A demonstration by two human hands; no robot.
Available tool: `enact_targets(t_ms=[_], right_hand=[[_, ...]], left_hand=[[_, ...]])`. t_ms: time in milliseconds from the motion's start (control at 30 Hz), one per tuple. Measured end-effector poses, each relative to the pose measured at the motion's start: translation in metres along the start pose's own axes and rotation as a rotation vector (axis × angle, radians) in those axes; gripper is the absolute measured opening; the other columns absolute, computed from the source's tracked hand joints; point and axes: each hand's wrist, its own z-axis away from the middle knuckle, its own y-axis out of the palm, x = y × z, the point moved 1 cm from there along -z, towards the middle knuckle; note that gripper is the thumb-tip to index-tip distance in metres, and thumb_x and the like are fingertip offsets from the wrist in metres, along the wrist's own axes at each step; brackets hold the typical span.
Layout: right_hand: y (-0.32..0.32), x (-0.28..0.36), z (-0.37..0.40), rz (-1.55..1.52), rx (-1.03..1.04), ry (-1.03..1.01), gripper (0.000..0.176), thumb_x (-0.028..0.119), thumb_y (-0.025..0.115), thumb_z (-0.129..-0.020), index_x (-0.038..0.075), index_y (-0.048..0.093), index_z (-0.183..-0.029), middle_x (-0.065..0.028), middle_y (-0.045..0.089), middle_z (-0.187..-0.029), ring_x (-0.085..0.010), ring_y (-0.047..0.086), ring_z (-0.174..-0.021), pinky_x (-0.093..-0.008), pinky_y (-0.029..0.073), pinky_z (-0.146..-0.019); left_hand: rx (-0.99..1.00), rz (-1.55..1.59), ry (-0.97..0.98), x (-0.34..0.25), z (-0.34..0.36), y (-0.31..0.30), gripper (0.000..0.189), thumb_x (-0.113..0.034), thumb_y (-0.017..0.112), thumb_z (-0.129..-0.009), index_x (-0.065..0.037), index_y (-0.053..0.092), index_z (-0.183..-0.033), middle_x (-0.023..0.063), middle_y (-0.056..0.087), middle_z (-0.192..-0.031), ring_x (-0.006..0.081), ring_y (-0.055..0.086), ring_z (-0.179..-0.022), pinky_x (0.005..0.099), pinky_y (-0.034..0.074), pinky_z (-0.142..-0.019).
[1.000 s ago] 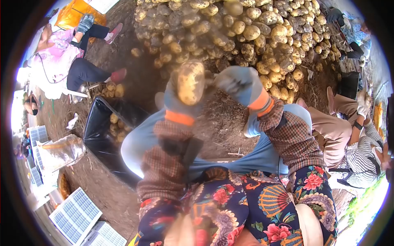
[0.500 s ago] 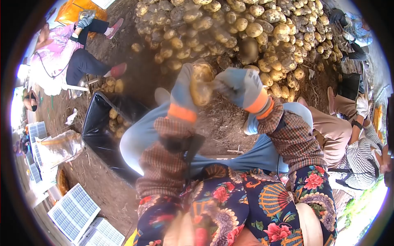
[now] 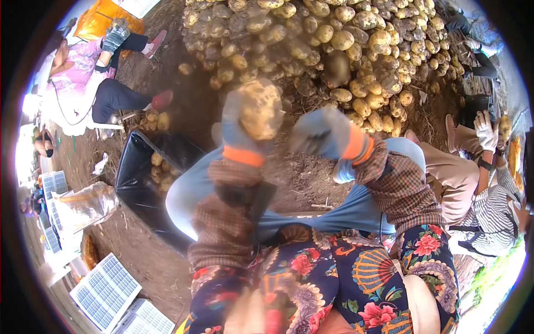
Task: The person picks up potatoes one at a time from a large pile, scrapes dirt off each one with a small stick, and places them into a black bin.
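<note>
A large potato (image 3: 261, 109) with dirt patches is gripped in my left hand (image 3: 232, 123), which wears a grey-blue glove with an orange cuff. My fingers wrap around its left side, and it faces up toward me. Just right of it, apart from the potato, is my right hand (image 3: 322, 132) in a matching glove. Motion smears its fingers, so whether they hold anything does not show. Beyond both hands rises a big heap of potatoes (image 3: 367, 53), soil still on many of them.
An open black plastic bag (image 3: 139, 192) with several potatoes inside stands left of my knee. People sit on both sides, one in a pink top (image 3: 78, 72), another in a striped sleeve (image 3: 489, 222). White crates (image 3: 105, 289) lie at lower left, near an orange sack (image 3: 103, 22).
My right hand has come away from the potato and lowered slightly. My left hand has turned the potato so its broad side shows. At right, another person's gloved hand has lifted.
</note>
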Motion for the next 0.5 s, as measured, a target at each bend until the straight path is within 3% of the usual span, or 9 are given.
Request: enact_targets(t_ms=[33,67,167,200,300,333,433,500], right_hand=[[-0.007,-0.001,-0.002,-0.076,-0.066,0.048,0.021,0.016,0.066,-0.096,0.0,0.074,-0.108,-0.0049,0.076,-0.095,-0.0205,0.072,-0.087,-0.0308,0.057,-0.071],[-0.016,-0.001,-0.005,-0.152,-0.133,0.096,0.021,0.016,0.065,-0.097,0.0,0.074,-0.107,-0.0056,0.076,-0.093,-0.0203,0.071,-0.085,-0.0302,0.056,-0.07],[-0.024,0.002,-0.009,-0.313,-0.364,0.215,0.026,0.022,0.062,-0.101,-0.001,0.074,-0.101,-0.0084,0.075,-0.086,-0.0215,0.069,-0.076,-0.0305,0.053,-0.065],[-0.022,0.003,-0.011,-0.319,-0.446,0.228,0.031,0.027,0.06,-0.103,0.0,0.074,-0.097,-0.0096,0.074,-0.082,-0.023,0.067,-0.07,-0.0321,0.052,-0.062],[-0.016,-0.001,-0.025,0.002,-0.358,0.227,0.036,0.035,0.06,-0.103,0.003,0.074,-0.093,-0.0134,0.071,-0.078,-0.0287,0.064,-0.066,-0.0367,0.05,-0.06],[-0.022,0.002,-0.028,-0.01,-0.232,0.301,0.033,0.036,0.062,-0.101,0.006,0.073,-0.093,-0.0157,0.068,-0.079,-0.0334,0.064,-0.069,-0.0383,0.051,-0.063],[-0.01,0.016,-0.028,-0.044,-0.291,0.209,0.032,0.035,0.061,-0.101,0.007,0.074,-0.094,-0.0151,0.07,-0.08,-0.0335,0.066,-0.071,-0.0375,0.052,-0.063],[-0.002,0.033,-0.024,0.203,-0.2,0.103,0.029,0.032,0.062,-0.101,0.007,0.074,-0.094,-0.0139,0.07,-0.079,-0.0316,0.067,-0.071,-0.0375,0.052,-0.063]], left_hand=[[-0.023,0.0,0.045,-0.001,-0.001,-0.001,0.065,-0.057,0.064,-0.093,-0.004,0.058,-0.131,0.0213,0.065,-0.118,0.0378,0.065,-0.107,0.0556,0.056,-0.087],[0.157,0.171,-0.023,-0.001,-0.001,0.002,0.063,-0.056,0.062,-0.094,-0.005,0.058,-0.132,0.021,0.063,-0.125,0.0388,0.062,-0.113,0.0611,0.053,-0.092],[-0.064,0.216,-0.035,0.005,0.003,0.008,0.06,-0.052,0.061,-0.096,-0.003,0.058,-0.132,0.0201,0.063,-0.127,0.0382,0.062,-0.114,0.0631,0.051,-0.094],[-0.045,0.204,-0.047,0.005,0.004,0.01,0.06,-0.052,0.06,-0.097,-0.003,0.058,-0.132,0.0198,0.064,-0.126,0.0381,0.062,-0.114,0.0629,0.051,-0.095],[-0.045,0.171,-0.063,0.006,0.007,0.004,0.059,-0.05,0.059,-0.098,-0.001,0.058,-0.131,0.0195,0.065,-0.124,0.0377,0.063,-0.113,0.0606,0.051,-0.097],[-0.079,0.162,-0.049,0.007,0.006,-0.005,0.059,-0.05,0.058,-0.099,-0.001,0.058,-0.13,0.0198,0.065,-0.123,0.0375,0.063,-0.113,0.0588,0.051,-0.098],[-0.172,0.039,0.02,0.007,0.007,-0.001,0.059,-0.051,0.055,-0.101,0.0,0.058,-0.13,0.0205,0.065,-0.123,0.0372,0.063,-0.113,0.0541,0.053,-0.1],[-0.218,-0.055,0.03,0.005,0.01,0.003,0.059,-0.05,0.054,-0.102,0.001,0.057,-0.13,0.0215,0.065,-0.123,0.037,0.064,-0.112,0.0514,0.054,-0.098]])
